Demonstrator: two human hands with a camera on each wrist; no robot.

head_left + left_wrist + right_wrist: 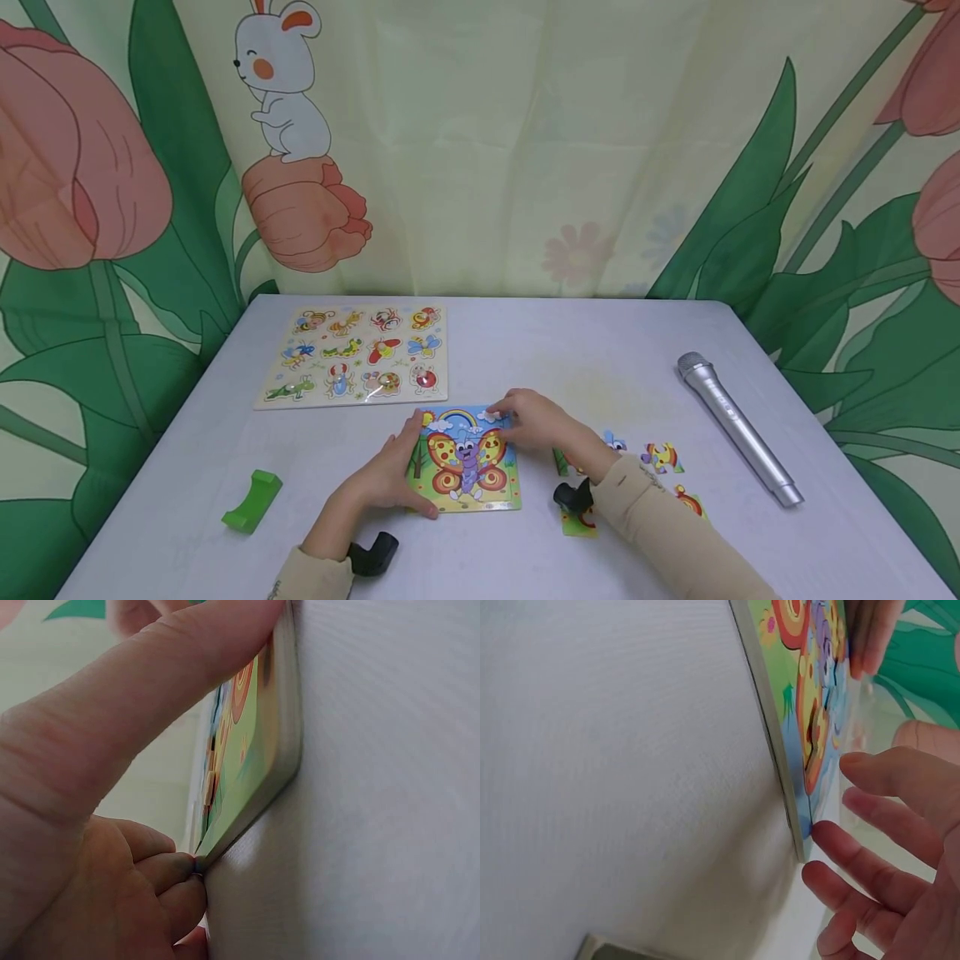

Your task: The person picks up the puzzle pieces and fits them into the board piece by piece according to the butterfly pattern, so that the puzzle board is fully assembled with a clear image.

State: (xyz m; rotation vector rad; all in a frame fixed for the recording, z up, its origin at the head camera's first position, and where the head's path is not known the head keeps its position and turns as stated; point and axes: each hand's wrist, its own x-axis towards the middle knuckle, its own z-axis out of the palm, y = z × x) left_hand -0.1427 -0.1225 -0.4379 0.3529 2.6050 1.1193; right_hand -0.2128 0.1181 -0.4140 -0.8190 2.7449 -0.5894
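Observation:
A square butterfly jigsaw puzzle (467,475) lies flat near the front middle of the table, with a purple butterfly, a rainbow and green grass on it. My left hand (386,473) holds its left side: the thumb (157,697) lies over the front edge, and the other fingers bend against the left edge. My right hand (543,423) is at the puzzle's upper right corner. In the right wrist view its fingers are spread and loosely bent, fingertips right at the board's edge (780,765), thumb over the picture. Several loose jigsaw pieces (662,457) lie beside and partly under the right forearm.
Behind the puzzle is a larger insect peg board (352,357). A green arched block (253,502) lies at left, and a silver microphone (738,429) at right. Black wrist cameras (373,555) sit on both wrists. A printed curtain (480,150) hangs behind the table.

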